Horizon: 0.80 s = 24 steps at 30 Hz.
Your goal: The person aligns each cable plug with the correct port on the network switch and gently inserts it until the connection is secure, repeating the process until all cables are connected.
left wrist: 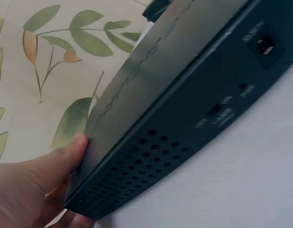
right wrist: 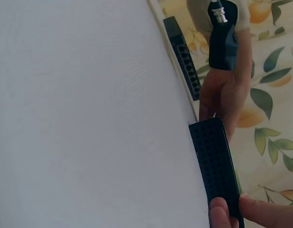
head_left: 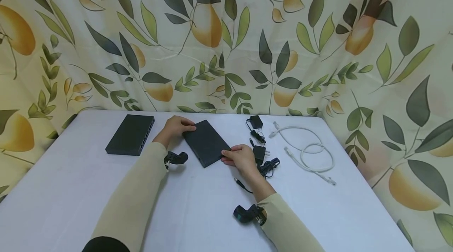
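Note:
Both hands hold a flat black network switch in the middle of the white table, between its corners. My left hand pinches the far left corner, thumb on the top face. At the near right corner my right hand pinches it between thumb and fingers. In the left wrist view, the edge of the switch shows vent holes, a small slider marked ON and OFF, and a round power jack. A vented narrow side faces the right wrist view. Whether it is raised off the cloth I cannot tell.
Left of the hands lies a second black network switch with a row of ports. To the right are two black power adapters, one farther and one nearer, plus white network cables. A patterned curtain hangs behind the table.

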### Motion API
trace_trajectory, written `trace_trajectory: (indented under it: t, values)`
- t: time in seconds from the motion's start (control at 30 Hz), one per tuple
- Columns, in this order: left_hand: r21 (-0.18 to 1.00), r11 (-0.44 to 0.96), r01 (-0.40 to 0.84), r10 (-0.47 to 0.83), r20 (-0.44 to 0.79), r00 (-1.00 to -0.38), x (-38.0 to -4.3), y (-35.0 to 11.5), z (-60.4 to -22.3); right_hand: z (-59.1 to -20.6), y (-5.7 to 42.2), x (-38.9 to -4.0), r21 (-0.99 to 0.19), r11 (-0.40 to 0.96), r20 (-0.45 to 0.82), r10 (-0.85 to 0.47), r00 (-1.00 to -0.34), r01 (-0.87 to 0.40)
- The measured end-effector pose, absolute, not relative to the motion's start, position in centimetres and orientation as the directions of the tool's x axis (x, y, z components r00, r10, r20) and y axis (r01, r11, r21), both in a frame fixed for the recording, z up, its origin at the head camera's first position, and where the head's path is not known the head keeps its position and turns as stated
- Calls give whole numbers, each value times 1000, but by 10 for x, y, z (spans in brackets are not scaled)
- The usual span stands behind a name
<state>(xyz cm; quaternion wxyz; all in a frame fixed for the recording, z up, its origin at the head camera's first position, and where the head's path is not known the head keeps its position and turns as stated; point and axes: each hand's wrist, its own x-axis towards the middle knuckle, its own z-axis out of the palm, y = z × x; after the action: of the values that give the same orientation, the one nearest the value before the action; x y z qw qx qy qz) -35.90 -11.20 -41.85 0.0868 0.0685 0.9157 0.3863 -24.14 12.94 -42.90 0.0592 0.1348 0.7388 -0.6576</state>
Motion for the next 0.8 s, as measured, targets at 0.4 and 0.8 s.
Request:
trace_trajectory:
  t: [0.4, 0.8]
  values:
    - [758, 652, -15, 118, -121, -986, -345, -123, -428, -423, 132, -254, -940, 150, -288, 127, -949, 305]
    - [832, 530, -163, -82, -141, -987, -320, -121, -435, -422, 136, -269, -950, 146, -256, 151, -955, 277]
